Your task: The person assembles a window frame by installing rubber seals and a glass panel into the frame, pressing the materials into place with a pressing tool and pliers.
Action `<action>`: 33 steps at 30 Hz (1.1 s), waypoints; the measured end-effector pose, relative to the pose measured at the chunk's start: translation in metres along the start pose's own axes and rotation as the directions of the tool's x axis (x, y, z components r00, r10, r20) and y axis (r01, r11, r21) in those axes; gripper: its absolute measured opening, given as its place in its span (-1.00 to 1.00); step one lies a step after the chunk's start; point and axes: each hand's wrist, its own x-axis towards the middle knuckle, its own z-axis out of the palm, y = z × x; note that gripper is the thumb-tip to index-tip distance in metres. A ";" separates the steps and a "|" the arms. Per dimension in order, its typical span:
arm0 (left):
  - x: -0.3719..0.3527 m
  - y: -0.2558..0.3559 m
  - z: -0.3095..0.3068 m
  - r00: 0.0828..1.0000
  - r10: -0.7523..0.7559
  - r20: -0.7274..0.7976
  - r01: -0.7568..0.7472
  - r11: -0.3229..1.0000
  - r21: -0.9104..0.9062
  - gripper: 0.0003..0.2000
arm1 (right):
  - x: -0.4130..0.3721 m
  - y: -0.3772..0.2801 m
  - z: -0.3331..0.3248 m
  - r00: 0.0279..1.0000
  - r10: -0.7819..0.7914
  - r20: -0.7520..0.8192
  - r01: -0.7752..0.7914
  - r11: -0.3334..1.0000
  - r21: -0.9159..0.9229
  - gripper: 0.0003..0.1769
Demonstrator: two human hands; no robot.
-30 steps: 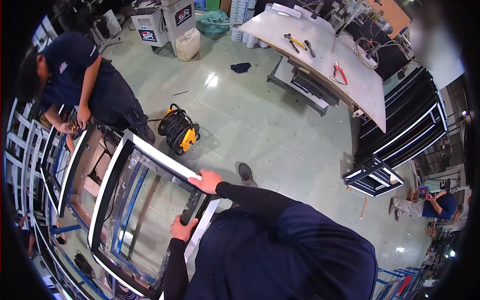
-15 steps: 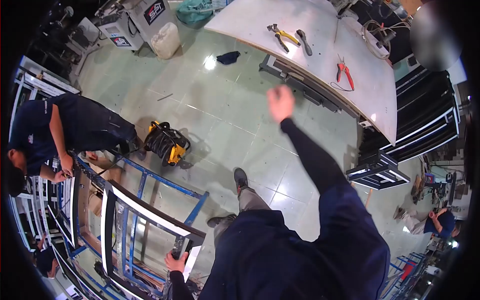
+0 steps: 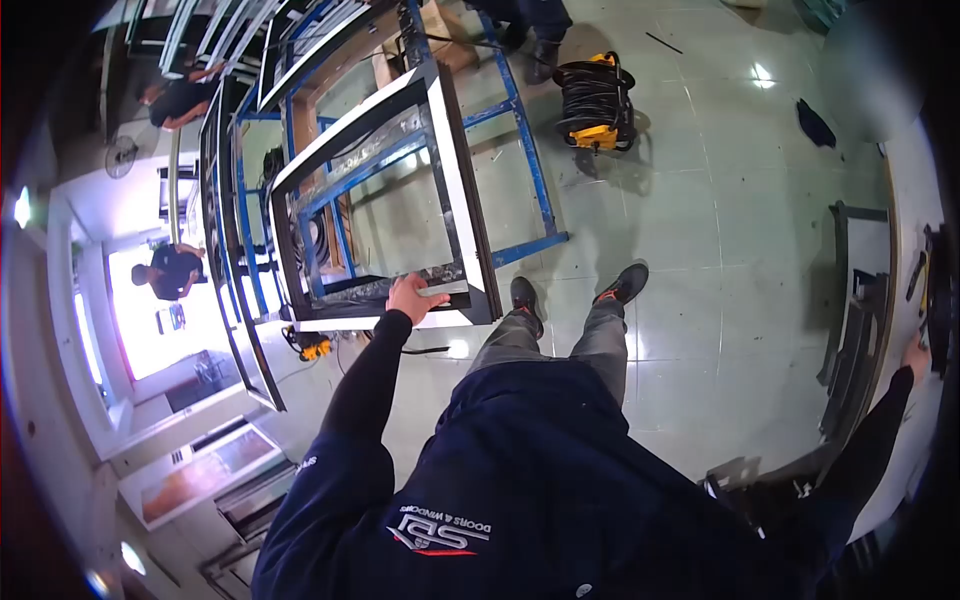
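Observation:
My left hand (image 3: 408, 299) is closed over the lower bar of a black-and-white window frame (image 3: 462, 190), near its corner. A short light-grey strip (image 3: 440, 288) shows beside the fingers; I cannot make out whether it is loose. The frame lies on a blue metal stand (image 3: 530, 180). Stretched far out to the right, my right hand (image 3: 915, 357) is at the white tabletop (image 3: 885, 440), close to dark and yellow-handled pliers (image 3: 922, 278). Its fingers are mostly hidden at the dark edge of the view.
A black-and-yellow cable reel (image 3: 597, 105) stands on the tiled floor beyond the stand. A dark cloth (image 3: 816, 124) lies near the table. Further frames (image 3: 225, 250) lean at the left. Two people (image 3: 178, 272) are in the background, and another's legs (image 3: 535, 30) show at the top.
My view has turned left toward the window frame. My right arm has swung from above the floor out to the tabletop. My left hand stays on the frame.

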 end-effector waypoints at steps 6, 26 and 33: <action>0.009 0.005 -0.012 0.997 0.026 0.072 -0.030 0.998 0.058 -0.32 | 0.033 0.015 0.008 0.876 0.180 0.446 -0.450 0.636 0.627 -0.45; 0.020 -0.069 -0.006 0.953 0.301 0.027 -0.279 0.910 -0.308 -0.62 | -0.773 -0.485 -0.302 0.476 -0.854 0.209 -0.112 0.176 0.978 -0.65; 0.056 -0.195 -0.022 0.887 0.460 -0.040 -0.459 0.869 -0.187 -0.79 | -0.875 -0.522 -0.353 0.175 -0.959 0.223 0.478 0.281 0.832 -0.66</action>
